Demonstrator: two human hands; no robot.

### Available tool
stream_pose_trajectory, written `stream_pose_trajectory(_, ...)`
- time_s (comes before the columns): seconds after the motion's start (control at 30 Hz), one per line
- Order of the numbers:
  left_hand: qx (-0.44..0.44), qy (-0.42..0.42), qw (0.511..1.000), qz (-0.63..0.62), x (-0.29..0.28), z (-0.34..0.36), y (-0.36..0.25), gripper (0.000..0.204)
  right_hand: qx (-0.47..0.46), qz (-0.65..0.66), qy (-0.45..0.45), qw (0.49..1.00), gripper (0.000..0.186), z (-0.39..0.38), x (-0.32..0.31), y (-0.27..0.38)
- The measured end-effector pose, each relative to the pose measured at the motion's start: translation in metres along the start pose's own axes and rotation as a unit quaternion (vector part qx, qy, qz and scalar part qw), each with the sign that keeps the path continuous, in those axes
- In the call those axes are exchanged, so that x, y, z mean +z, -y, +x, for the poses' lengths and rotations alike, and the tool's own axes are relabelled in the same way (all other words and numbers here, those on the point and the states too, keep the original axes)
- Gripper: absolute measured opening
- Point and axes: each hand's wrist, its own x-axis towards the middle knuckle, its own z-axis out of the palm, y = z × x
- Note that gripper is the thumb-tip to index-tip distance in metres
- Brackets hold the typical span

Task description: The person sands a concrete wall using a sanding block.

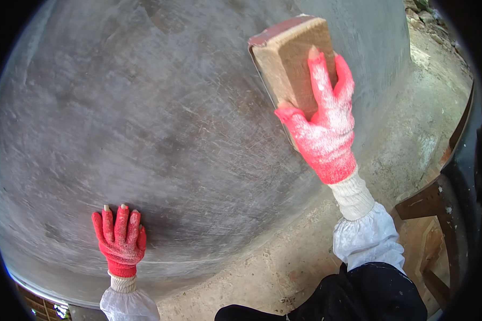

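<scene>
Tan block point(293, 61) with a reddish face was before the upper right part of the grey curved wall point(160, 123); whether they touched, I could not tell. The gloved right hand point(326, 120) gripped it, thumb near its lower end, one finger across its broad face. The gloved left hand point(121, 241) lay on the wall's lower left, fingers slightly spread.

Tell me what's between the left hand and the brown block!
In the head view, just scuffed, curved grey surface stretches between the left hand and the brown block held in the right hand.
</scene>
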Motion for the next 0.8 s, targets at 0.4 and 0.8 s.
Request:
stream_pose_trajectory(0.4, -0.036, -0.031, 0.996, -0.079, -0.012, 0.006, 0.001, 0.053, -0.122, -0.019, -0.022, 0.992, 0.092, 0.032, 0.005, -0.006)
stream_pose_trajectory(0.8, -0.126, -0.086, 0.986, -0.072, -0.011, 0.017, -0.005, 0.058, 0.001, -0.05, -0.002, 0.999, 0.096, -0.086, -0.021, -0.13)
